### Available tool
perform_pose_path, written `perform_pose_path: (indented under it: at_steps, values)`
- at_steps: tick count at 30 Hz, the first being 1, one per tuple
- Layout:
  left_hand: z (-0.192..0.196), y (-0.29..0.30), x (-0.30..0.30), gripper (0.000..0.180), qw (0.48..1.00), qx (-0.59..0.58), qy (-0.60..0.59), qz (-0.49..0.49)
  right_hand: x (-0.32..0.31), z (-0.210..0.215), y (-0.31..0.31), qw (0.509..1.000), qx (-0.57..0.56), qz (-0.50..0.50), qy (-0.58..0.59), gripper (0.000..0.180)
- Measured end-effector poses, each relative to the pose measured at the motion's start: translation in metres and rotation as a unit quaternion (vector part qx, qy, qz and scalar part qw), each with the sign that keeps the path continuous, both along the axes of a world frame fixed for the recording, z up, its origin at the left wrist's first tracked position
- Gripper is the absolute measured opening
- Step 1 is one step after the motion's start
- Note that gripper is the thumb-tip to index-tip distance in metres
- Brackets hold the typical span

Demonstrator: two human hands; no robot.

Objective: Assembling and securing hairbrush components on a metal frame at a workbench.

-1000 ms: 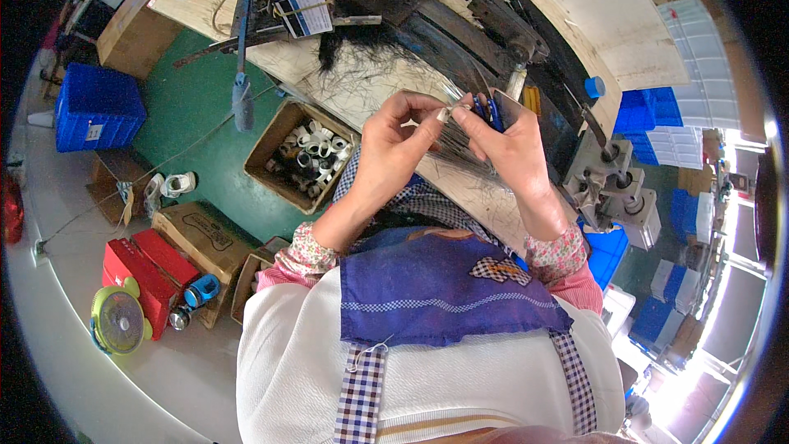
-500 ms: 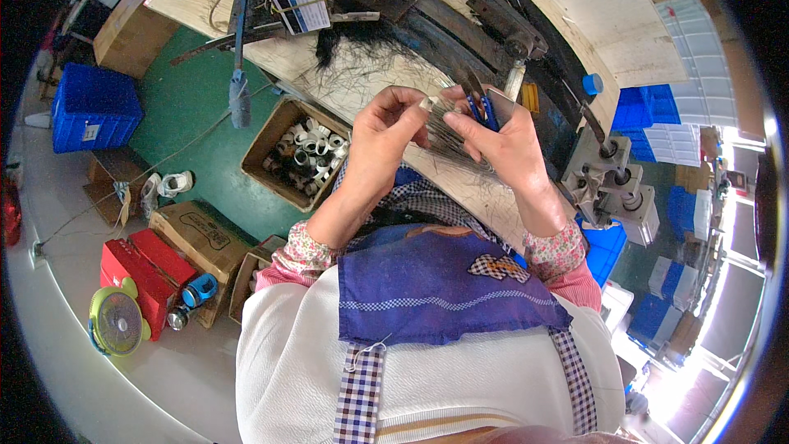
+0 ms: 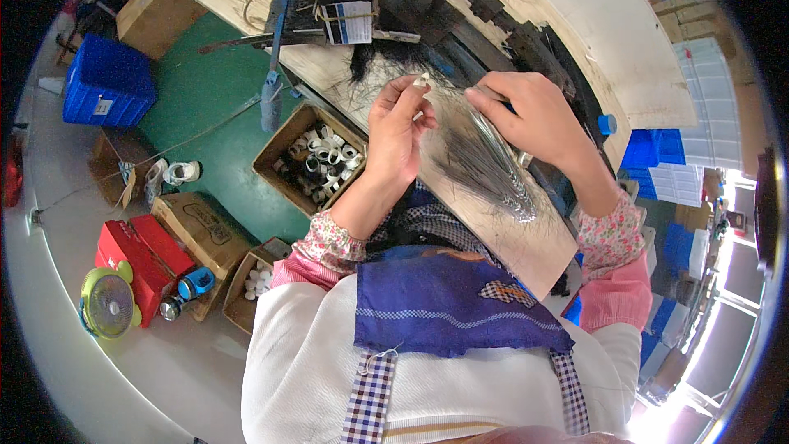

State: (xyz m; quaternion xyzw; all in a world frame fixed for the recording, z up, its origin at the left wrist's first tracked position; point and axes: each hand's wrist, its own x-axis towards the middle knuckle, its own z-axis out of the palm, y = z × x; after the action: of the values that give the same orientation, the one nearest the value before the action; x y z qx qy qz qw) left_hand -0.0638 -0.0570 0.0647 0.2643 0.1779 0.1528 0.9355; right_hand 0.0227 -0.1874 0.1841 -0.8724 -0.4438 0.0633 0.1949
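Above the bench (image 3: 526,251), both raised hands: left hand (image 3: 400,127), right hand (image 3: 526,111).

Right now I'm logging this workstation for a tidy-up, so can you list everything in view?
Bundle of fibres: one, dark grey, on the board under the hands.
Work board: one, pale wood, in front of the person.
Cardboard box of rolls: one, brown, on the green floor.
Crate: one, blue, far left.
Small fan: one, yellow-green, lower left.
Red boxes: two, beside the fan.
Apron: one, blue, on the person.
Left hand: pinching a small pale piece.
Right hand: gripping the fibres' top end.
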Motion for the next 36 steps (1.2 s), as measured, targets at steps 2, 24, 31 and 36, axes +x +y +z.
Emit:
perform_pose_path:
  at_steps: [2,24,31,36]
  values:
    - [-0.001,0.002,0.003,0.019,1.0,-0.011,-0.003,0.007,0.011,0.0,0.012,0.992,-0.081,0.041,-0.084,0.039]
    - [-0.015,0.025,0.016,0.015,0.999,-0.029,-0.006,0.046,0.043,0.005,0.069,0.978,-0.171,0.086,-0.081,0.041]
    - [-0.014,0.023,0.015,0.014,0.999,-0.022,0.007,0.035,0.04,0.005,0.074,0.973,-0.193,0.088,-0.087,0.04]
    - [-0.017,0.024,0.015,0.015,0.999,-0.026,-0.003,0.028,0.042,0.005,0.074,0.971,-0.192,0.098,-0.103,0.039]
